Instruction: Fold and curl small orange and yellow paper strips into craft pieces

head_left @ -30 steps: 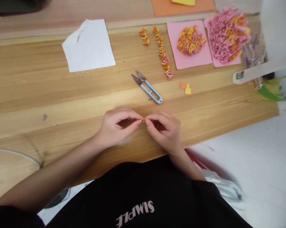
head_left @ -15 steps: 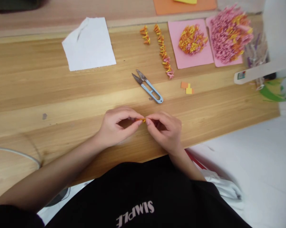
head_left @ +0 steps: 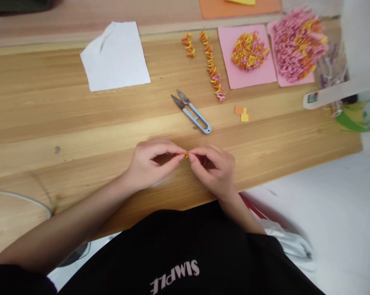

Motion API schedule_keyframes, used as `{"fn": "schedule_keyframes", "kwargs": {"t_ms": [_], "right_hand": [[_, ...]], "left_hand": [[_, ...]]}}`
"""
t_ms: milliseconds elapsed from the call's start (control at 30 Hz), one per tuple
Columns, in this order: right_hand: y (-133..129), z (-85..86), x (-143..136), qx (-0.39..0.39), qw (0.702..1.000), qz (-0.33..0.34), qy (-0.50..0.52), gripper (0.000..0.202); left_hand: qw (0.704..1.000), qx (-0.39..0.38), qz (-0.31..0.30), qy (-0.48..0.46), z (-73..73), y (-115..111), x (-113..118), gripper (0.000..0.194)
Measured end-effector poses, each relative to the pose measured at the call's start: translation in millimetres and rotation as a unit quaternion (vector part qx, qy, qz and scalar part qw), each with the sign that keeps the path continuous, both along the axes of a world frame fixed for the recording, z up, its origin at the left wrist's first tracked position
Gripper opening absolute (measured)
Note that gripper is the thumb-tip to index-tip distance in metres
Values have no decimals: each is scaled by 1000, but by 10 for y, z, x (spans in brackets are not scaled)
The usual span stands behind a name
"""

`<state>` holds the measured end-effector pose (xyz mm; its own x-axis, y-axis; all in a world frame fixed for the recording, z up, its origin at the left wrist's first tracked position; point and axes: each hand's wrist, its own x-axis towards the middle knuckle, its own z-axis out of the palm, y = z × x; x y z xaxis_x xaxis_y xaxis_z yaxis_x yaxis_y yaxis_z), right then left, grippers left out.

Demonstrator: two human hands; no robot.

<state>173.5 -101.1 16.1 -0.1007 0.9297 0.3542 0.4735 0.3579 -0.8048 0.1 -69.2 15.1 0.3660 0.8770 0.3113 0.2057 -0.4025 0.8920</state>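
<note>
A tiny orange-yellow piece [head_left: 186, 155] is pinched at the fingers [head_left: 171, 164] of the left hand [head_left: 149, 163] and the right hand [head_left: 214, 167], showing in the narrow gap between their tips, over the tabletop [head_left: 111, 123]. Mostly covered, its exact shape cannot be told.

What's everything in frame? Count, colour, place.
Piece: 1, orange, yellow, centre
Snips: 1, blue, centre
Curl rows: 2, orange, yellow, pink, top centre
Heaps: 2, pink, orange, yellow, upper right
Squares: 2, pink, under heaps
Scraps: several, orange, yellow, right of snips
Paper: 1, white, upper left
Sheet: 1, orange, top edge
Slip: 1, yellow, on sheet
Cable: 1, pale, left
Strip: 1, whitish, right edge
Clutter: count unclear, purple, white, green, right
Object: 1, dark, top left
Table: 1, brown, beneath
Shirt: 1, black, bottom
Left hand: 1, centre, pinching piece
Right hand: 1, centre, pinching piece
</note>
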Motion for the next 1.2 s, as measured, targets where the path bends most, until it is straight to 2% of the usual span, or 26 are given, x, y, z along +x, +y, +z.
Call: {"fn": "schedule_keyframes", "kwargs": {"t_ms": [533,800,1200], "right_hand": [[0,8,-3,-2,1000,-4,-9,10],[2,2,-6,-2,1000,-7,3,10],[5,4,-5,-2,1000,-2,-1,9]], "left_hand": [[1000,-10,2,14,-12,-1,-12,5],[1000,-4,-17,-25,1,6,1,7],[1000,-9,-5,-4,4,9,-2,6]]}}
